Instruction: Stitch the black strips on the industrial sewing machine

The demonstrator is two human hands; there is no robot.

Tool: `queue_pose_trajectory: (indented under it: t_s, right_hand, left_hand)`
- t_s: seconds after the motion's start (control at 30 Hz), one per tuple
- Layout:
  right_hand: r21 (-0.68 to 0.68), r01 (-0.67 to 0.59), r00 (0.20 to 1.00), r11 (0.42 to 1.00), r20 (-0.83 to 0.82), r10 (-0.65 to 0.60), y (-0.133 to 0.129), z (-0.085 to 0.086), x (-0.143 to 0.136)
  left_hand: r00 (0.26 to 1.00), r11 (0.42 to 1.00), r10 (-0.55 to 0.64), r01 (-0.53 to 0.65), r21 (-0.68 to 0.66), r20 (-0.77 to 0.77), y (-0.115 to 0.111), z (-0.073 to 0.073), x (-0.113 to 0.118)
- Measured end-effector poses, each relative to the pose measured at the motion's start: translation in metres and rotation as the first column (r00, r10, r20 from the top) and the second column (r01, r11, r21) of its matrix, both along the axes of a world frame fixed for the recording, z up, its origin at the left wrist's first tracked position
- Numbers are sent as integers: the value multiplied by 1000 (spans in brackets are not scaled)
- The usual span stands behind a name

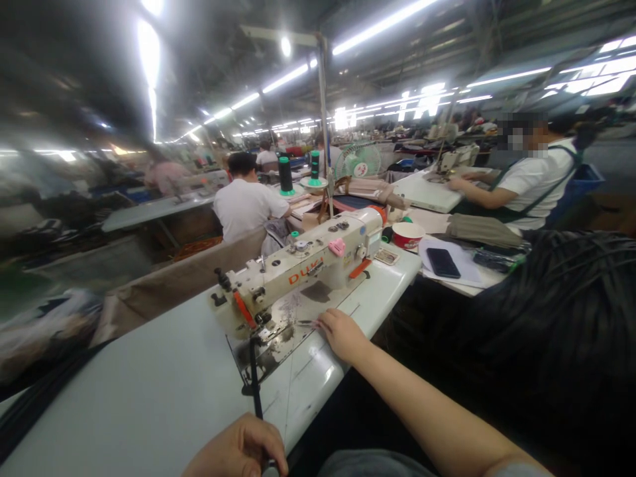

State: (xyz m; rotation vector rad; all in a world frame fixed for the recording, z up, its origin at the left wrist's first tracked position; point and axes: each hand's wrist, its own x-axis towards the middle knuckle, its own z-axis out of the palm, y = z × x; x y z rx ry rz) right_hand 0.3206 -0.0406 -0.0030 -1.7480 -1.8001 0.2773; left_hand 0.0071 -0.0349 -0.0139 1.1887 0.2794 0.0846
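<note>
A white sewing machine [318, 260] with orange lettering stands on a pale table [163, 371]. From under its presser foot a narrow black strap [256, 387] runs toward me. My left hand [238, 450], at the bottom edge, has its fingers curled around the strap's near end; a small greyish round piece shows by the fingertips. On the machine bed, right of the needle area, my right hand [342, 334] rests with its fingers pinched together. A thin pointed metal tool [305, 323] sticks out from the fingertips toward the needle; its exact kind is unclear.
Behind the machine are thread cones [285, 175] and a green fan [358, 161]. At right lie a phone [443, 263] on paper, a red tub [407, 235] and folded cloth [481, 230]. A heap of black strips [561, 331] is nearby. Co-workers sit ahead [246, 199] and right [539, 172].
</note>
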Motion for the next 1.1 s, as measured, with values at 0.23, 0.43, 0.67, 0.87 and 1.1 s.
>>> queue_pose_trajectory:
  t_s: [0.23,0.43,0.67,0.87,1.1]
  right_hand:
    - [20,39,832,999,-555,-21,5,46,30]
    - [143,179,909,973,-402,-108,10,103,32]
    - [182,314,943,932,53,-328,23,145,21]
    - [171,366,865,915,300,-403,36,153,17]
    - [164,343,843,925,381,-380,50,151,11]
  left_hand:
    - [1000,999,-19,19,34,18,1,3,2]
    - [999,999,-32,32,3,26,1,-2,0]
    - [1000,998,-26,26,-49,2,3,-9,-3]
    - [1000,998,-17,17,-56,-3,4,-7,-1]
    - [1000,1000,5,-6,-26,-30,5,-10,-2]
